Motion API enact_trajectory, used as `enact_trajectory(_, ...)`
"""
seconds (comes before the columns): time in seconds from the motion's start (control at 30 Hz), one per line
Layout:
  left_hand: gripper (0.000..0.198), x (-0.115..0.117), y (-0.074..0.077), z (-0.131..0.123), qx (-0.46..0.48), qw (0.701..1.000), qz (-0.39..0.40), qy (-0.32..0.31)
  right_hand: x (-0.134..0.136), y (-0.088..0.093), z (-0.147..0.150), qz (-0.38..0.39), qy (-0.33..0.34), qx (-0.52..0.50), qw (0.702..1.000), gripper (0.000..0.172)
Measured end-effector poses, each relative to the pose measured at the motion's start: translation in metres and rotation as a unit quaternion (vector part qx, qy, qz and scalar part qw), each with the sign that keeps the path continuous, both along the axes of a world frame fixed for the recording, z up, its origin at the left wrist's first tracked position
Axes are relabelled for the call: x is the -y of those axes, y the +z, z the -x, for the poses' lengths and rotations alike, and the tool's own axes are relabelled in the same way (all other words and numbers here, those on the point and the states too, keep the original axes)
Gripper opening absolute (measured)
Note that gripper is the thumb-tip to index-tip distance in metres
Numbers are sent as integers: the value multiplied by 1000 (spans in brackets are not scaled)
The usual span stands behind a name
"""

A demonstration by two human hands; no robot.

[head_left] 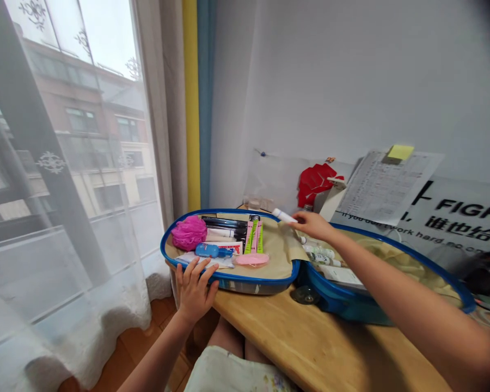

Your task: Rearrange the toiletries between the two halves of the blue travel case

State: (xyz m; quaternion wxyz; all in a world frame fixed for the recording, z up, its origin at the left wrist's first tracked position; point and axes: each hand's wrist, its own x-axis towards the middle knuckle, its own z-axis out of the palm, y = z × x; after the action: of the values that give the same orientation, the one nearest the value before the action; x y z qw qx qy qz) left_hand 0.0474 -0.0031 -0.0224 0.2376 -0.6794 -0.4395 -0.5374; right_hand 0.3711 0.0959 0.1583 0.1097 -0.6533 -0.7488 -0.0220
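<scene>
A small blue-rimmed suitcase (pixel 251 280) lies open on the wooden table. My left hand (pixel 196 287) rests on the near rim of its left half, fingers spread and holding nothing. Above the hinge, my right hand (pixel 313 224) pinches a slim white tube (pixel 283 215). The left half holds a magenta bath puff (pixel 189 233), a blue bottle (pixel 207 250), a toothpaste box (pixel 234 247), pink-and-green packets (pixel 253 237) and a pink oval item (pixel 252 259). In the right half are small bottles (pixel 319 251) and a white packet (pixel 341 275), partly behind my right forearm.
The wooden table (pixel 277 332) runs along the wall. Red paper pieces (pixel 316 182) and a clipped paper sheet (pixel 386 185) are by the wall. A sheer curtain (pixel 85 261) hangs at the window on the left. A dark round object (pixel 305 295) lies by the suitcase.
</scene>
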Motion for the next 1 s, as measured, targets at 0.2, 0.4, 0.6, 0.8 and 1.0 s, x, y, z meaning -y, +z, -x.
enact_trajectory(0.2, 27, 0, -1, 0, -3, 1000, -1, 2, -31, -23, 122, 35, 74, 26, 996, 30)
enact_trajectory(0.4, 28, -1, -2, 0, -1, 1000, -1, 1, -56, -47, 180, 54, 102, 39, 993, 31)
enact_trajectory(0.6, 26, 0, -1, -1, 9, 1000, -5, -6, -61, -56, 187, 72, 128, 33, 989, 33)
enact_trajectory(0.8, 27, 0, -2, 0, 8, 1000, 9, -3, -56, -43, 169, 69, 139, -4, 988, 28)
enact_trajectory(1.0, 28, 0, -3, 1, 6, 1000, 11, -1, -58, -3, 79, 34, 74, -46, 996, 34)
